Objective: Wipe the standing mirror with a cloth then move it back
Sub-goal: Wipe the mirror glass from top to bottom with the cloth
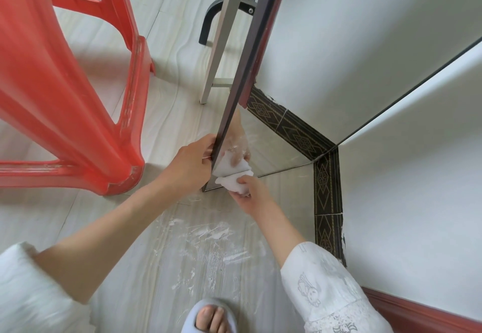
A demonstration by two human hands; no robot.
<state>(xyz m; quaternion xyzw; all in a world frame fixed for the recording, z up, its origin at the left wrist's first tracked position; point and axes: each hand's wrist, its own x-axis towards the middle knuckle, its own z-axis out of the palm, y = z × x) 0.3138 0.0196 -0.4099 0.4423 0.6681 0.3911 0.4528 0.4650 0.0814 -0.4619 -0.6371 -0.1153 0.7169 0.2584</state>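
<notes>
The standing mirror [300,77] stands on the floor, seen from above, with a dark frame along its left edge and a silver back leg behind it. My left hand [191,160] grips that dark frame edge near the bottom. My right hand [251,193] holds a crumpled white cloth [230,181] and presses it against the glass at the mirror's lower left corner. The glass reflects the cloth, my hand, the white wall and a patterned dark skirting.
A red plastic chair [70,85] stands close on the left. A white wall with dark patterned skirting [327,202] runs along the right. White smears mark the pale floor tiles [208,249]. My slippered foot [210,317] is at the bottom.
</notes>
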